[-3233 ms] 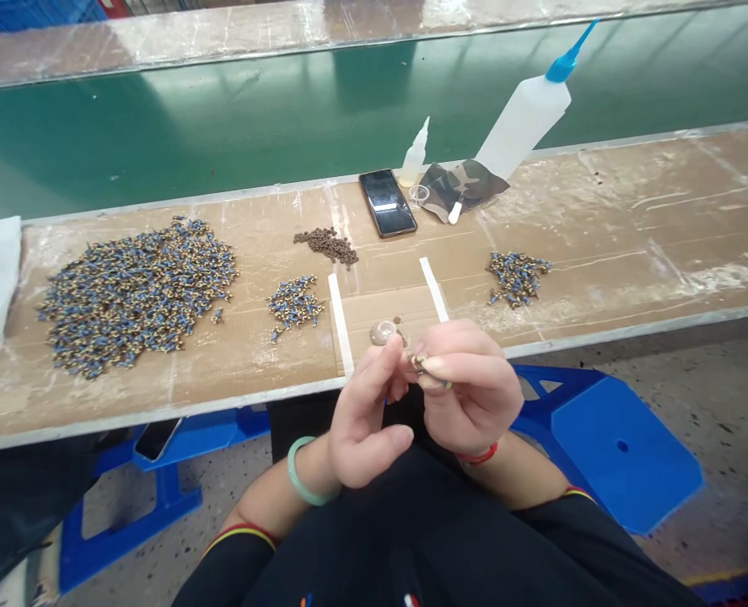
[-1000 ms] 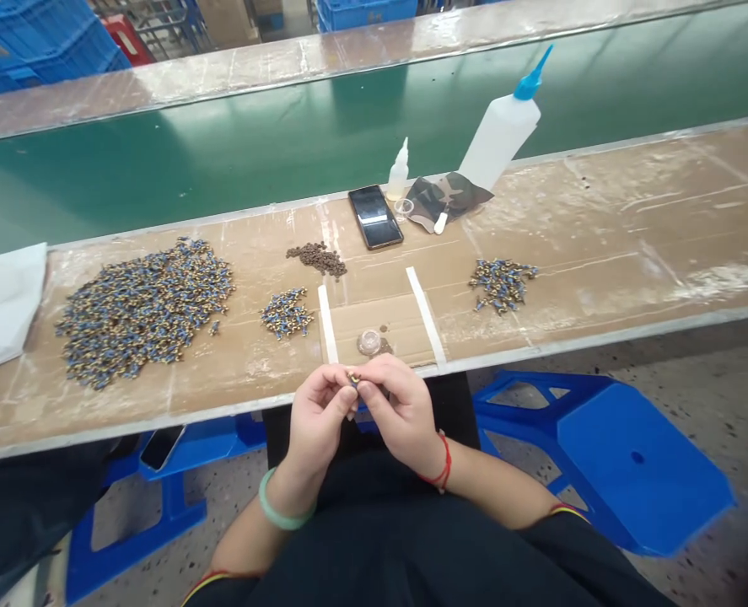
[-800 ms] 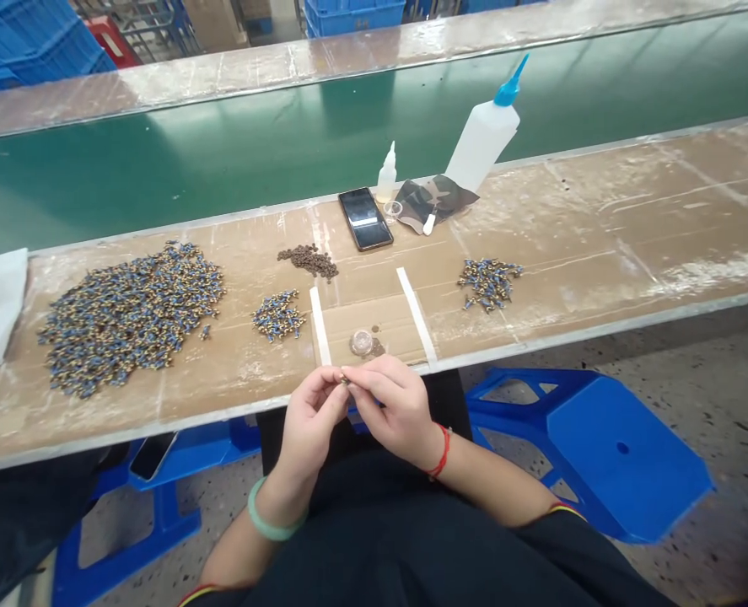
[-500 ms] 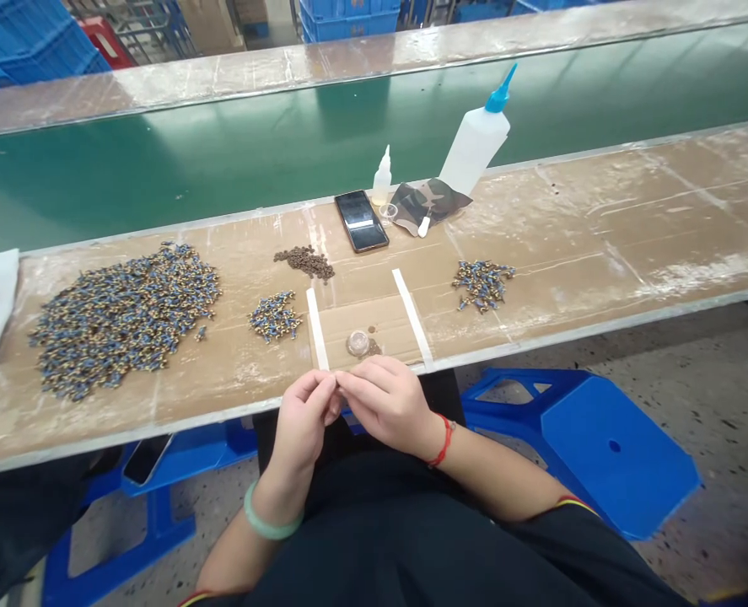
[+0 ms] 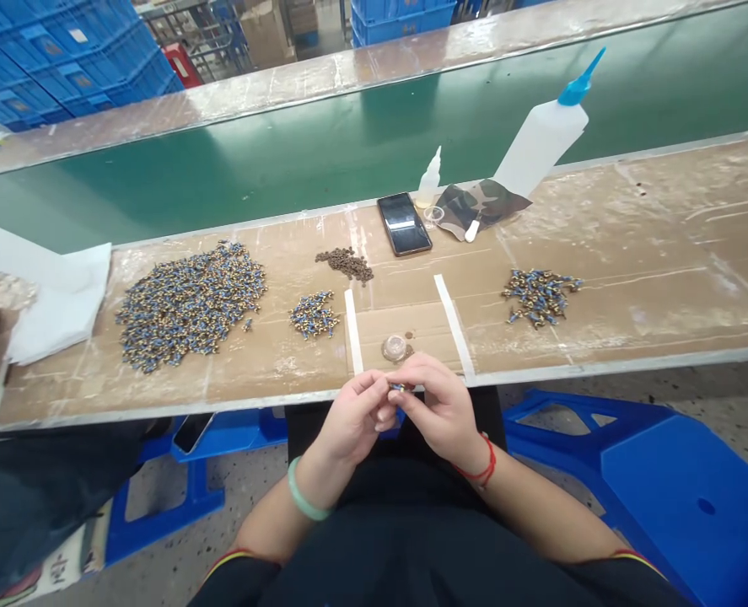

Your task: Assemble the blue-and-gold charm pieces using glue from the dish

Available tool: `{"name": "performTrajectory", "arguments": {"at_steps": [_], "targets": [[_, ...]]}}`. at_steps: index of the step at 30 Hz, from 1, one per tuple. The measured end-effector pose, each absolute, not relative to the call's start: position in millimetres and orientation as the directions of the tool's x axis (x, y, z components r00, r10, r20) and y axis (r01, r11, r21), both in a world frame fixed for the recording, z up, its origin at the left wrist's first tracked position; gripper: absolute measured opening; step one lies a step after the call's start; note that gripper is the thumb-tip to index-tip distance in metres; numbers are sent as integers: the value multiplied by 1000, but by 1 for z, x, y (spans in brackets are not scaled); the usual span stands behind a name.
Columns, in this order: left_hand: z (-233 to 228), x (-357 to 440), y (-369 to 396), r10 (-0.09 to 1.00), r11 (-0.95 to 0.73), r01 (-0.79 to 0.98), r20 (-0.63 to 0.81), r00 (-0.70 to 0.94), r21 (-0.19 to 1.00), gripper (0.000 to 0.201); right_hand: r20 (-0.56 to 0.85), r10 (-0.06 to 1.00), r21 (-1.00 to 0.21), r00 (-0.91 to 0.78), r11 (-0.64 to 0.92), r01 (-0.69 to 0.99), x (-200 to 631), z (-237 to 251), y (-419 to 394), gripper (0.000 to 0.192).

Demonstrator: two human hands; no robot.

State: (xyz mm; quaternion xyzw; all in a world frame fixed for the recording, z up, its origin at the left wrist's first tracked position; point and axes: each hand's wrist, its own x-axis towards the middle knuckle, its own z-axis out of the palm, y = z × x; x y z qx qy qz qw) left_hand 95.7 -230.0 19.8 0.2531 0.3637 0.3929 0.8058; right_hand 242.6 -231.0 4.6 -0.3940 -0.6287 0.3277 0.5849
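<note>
One blue part, held between hands

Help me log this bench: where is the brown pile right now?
In the head view, the brown pile lies on the table left of centre, left of the dark phone and just beyond the middle blue-and-gold pile.

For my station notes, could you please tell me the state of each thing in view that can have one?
Right hand: pinching small part
Small part: pinched, partly hidden
Left hand: at the part, grip unclear
Table phone: face up, dark
Stool phone: face up, dark
Small bottle: upright
Large bottle: blue nozzle fitted
Brown pieces: loosely piled
Leftmost parts: heaped loosely
</note>
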Motion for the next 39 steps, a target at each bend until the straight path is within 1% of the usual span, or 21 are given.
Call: {"name": "performTrajectory", "arguments": {"at_steps": [2, 3, 5, 6, 7, 9, 10, 11, 13, 15, 20, 24, 27, 29, 30, 31, 33, 34, 36, 37, 39], "targets": [[24, 93, -225, 855, 479, -340, -342, 391, 809, 52, 458, 888, -886, 27, 454, 90, 246, 5, -231, 11], [26, 90, -218, 891, 392, -254, -297, 343, 884, 48, 445, 894, -894, 47, 441, 80, 248, 5, -231, 11], [30, 82, -194, 965, 139, -4, -135, 226, 990, 35, 425, 901, -905, 83, 422, 52, 254, 8, -230, 12], [31, 77, -177, 983, 0, 153, -29, 182, 988, 26, 423, 901, -906, 98, 422, 34, 256, 9, -229, 12], [31, 73, -156, 983, -126, 322, 73, 171, 938, 18, 424, 898, -905, 113, 425, 16, 259, 10, -228, 12], [31, 67, -112, 945, -326, 612, 229, 234, 721, 14, 422, 896, -904, 135, 428, -13, 262, 10, -227, 11], [30, 66, -91, 919, -394, 708, 255, 300, 586, 17, 416, 898, -906, 142, 422, -17, 263, 9, -227, 10], [29, 65, -73, 897, -442, 768, 240, 371, 463, 20, 405, 902, -911, 149, 412, -14, 263, 8, -227, 10], [27, 67, -47, 860, -510, 817, 166, 483, 269, 23, 382, 910, -922, 159, 387, 4, 264, 5, -228, 12], [25, 69, -35, 832, -554, 815, 104, 545, 169, 24, 367, 914, -929, 174, 368, 28, 265, 3, -229, 13], [23, 68, -32, 761, -649, 758, 68, 646, 61, 26, 339, 916, -941, 216, 328, 83, 267, 2, -230, 21], [25, 72, -28, 682, -731, 683, 26, 731, -18, 24, 338, 918, -941, 205, 325, 97, 269, 3, -230, 15], [32, 78, -27, 633, -774, 632, -12, 774, -36, 25, 341, 918, -940, 203, 327, 102, 269, 3, -230, 14], [40, 80, -30, 647, -762, 647, -4, 762, 19, 25, 331, 920, -943, 210, 315, 105, 269, 2, -231, 15], [44, 79, -34, 675, -737, 671, 19, 738, 85, 24, 327, 920, -945, 215, 311, 105, 269, 1, -231, 15], [48, 77, -38, 715, -693, 697, 53, 697, 182, 23, 326, 919, -945, 223, 310, 103, 268, 0, -231, 15], [55, 72, -52, 809, -555, 694, 105, 578, 457, 18, 335, 911, -942, 239, 323, 91, 268, 1, -231, 14], [58, 69, -60, 850, -467, 638, 112, 514, 612, 16, 345, 906, -939, 247, 335, 83, 267, 2, -230, 13], [62, 64, -80, 901, -285, 414, 94, 424, 865, 13, 370, 893, -929, 258, 364, 70, 265, 9, -225, 14], [64, 63, -90, 912, -204, 278, 79, 402, 939, 14, 383, 886, -923, 261, 380, 67, 263, 14, -222, 15], [65, 64, -110, 919, -72, 51, 47, 392, 996, 21, 416, 871, -908, 263, 415, 62, 258, 26, -212, 17]]}}
